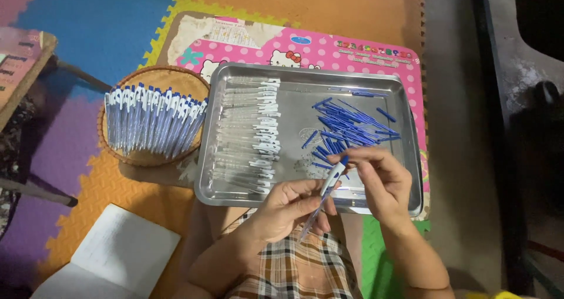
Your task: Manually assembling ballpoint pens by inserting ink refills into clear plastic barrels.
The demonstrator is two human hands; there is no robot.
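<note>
You are pinching the clear pen barrel (pixel 322 200) in your left hand (pixel 291 208) above the metal tray (pixel 305 81) edge, while your right hand (pixel 382 178) fingers are pressing a blue refill (pixel 343 161) into it, needing careful alignment.

A floor of coloured foam mats (pixel 106 23) is carrying a pink dotted board (pixel 329 49). A steel tray (pixel 296 93) and a round woven basket (pixel 155 79) are sitting on the board; an open notebook (pixel 111 258) is lying on the mats.
</note>
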